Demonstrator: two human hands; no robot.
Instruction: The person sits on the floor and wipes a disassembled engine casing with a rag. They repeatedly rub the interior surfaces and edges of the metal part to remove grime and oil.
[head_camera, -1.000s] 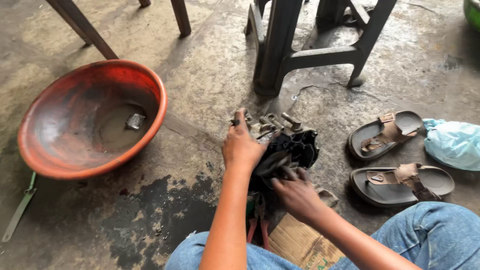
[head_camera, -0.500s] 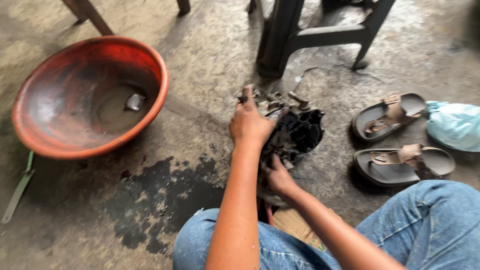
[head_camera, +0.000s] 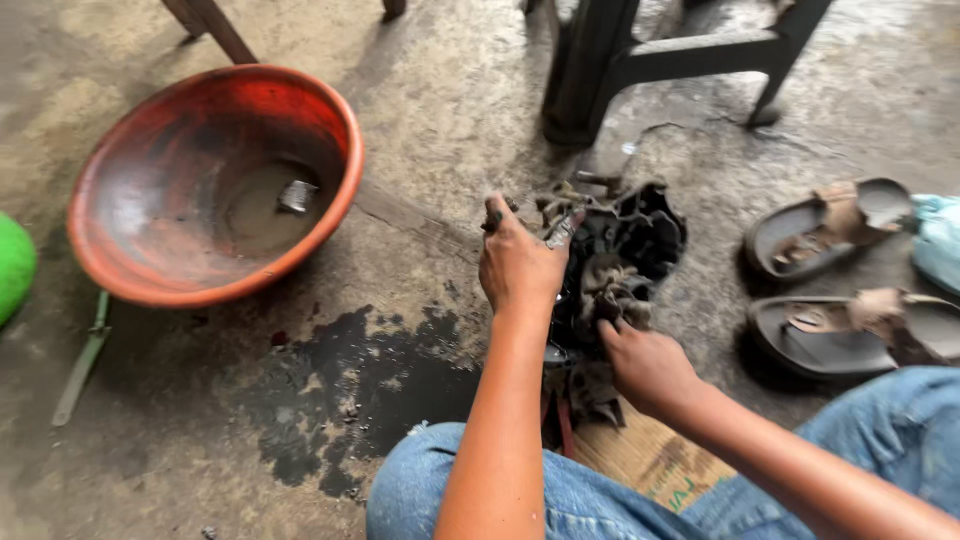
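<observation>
On stained concrete, both hands, left (head_camera: 518, 262) and right (head_camera: 647, 362), grip a greasy, ribbed metal engine casing (head_camera: 625, 255).

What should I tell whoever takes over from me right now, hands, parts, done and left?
Left hand: gripping the top edge of the greasy black engine casing, which stands on the concrete floor.
Right hand: fingers pressing a dirty rag into the casing's cavity.
Red basin, to the left: murky liquid and a small metal part inside.
Dark oily stain in front of the knees.
Done: cannot tell how much is wiped.
Left: casing looks grimy all over.
</observation>
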